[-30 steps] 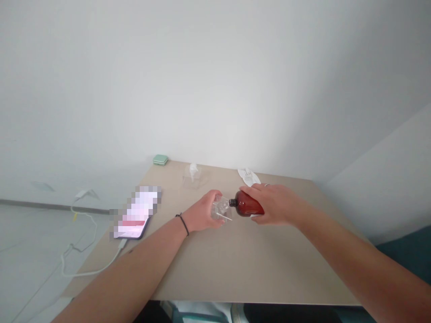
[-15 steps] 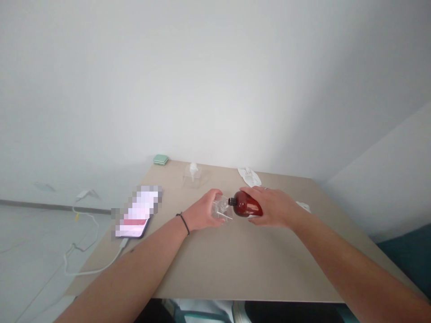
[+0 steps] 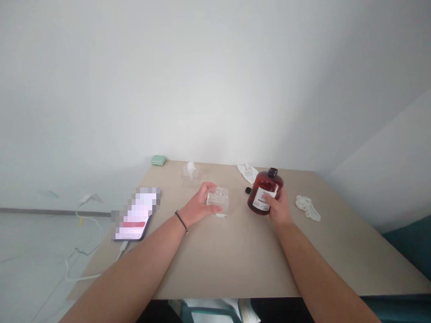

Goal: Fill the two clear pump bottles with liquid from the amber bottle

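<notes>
My left hand [image 3: 204, 202] is wrapped round a clear square glass bottle [image 3: 220, 200] near the middle of the table. In my right hand [image 3: 280, 206] is a brown bottle [image 3: 266, 194] with a white label, slightly tilted, its dark neck uncapped and facing up. A small black cap [image 3: 248, 190] lies on the table just left of the brown bottle. Behind my left hand stands a clear box [image 3: 190, 176] with a white top part, its details blurred.
A phone [image 3: 138, 214] with a white charging cable [image 3: 123, 249] lies at the left. A small green case [image 3: 158, 160] sits at the back left corner. Crumpled white cloths, one at the back [image 3: 248, 172] and one at the right [image 3: 307, 207], rest on the table [image 3: 232, 264].
The brown bottle, earlier tipped with its mouth at the glass bottle, has swung back to the right and nearly upright. The black cap and right-hand cloth now show more fully.
</notes>
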Motion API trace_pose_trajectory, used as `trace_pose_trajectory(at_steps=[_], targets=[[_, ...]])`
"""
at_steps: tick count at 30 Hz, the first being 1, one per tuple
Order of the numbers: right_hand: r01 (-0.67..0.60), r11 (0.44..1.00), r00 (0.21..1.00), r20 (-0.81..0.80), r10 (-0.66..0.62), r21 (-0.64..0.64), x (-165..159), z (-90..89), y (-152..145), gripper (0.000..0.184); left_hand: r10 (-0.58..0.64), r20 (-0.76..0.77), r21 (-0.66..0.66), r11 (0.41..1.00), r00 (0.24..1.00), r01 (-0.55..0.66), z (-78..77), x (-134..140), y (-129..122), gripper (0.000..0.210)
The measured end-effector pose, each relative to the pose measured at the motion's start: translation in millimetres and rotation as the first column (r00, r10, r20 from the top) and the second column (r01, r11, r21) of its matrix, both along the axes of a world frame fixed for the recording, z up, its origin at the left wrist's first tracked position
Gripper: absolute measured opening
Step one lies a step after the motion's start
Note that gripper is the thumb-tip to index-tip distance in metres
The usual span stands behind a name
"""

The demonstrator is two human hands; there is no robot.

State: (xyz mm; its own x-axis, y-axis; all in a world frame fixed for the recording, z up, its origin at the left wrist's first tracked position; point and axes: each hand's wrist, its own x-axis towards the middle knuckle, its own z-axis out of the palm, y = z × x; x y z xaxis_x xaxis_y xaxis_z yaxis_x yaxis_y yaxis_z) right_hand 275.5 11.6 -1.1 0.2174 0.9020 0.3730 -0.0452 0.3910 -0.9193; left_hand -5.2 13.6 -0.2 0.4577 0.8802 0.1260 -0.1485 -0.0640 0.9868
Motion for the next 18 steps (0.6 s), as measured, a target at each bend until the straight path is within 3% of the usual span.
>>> trace_pose_trajectory(at_steps=[4,8,12,18], targets=[[0.100,0.995,0.993,-0.072,-0.099,0.016,9,-14.9,3,0.056,-0.005,0.030,-0.040,0.999,1.000,0.006,2.8,0,0,0.068],[0.183,0.983,0.983,0.010,-0.183,-0.008,17,-18.4,5,0.050,0.041,-0.025,0.033,0.999,0.999,-0.040,-7.2,-1,7,0.072],[0.181,0.981,0.980,0.099,-0.174,-0.065,18,-20.4,6,0.058,0.085,-0.106,0.130,0.989,0.991,-0.071,-17.4,-3,11,0.078],[0.125,0.987,0.983,0.148,-0.110,-0.100,12,-19.1,6,0.074,0.121,-0.211,0.154,0.984,0.970,-0.089,-13.3,0,7,0.075]])
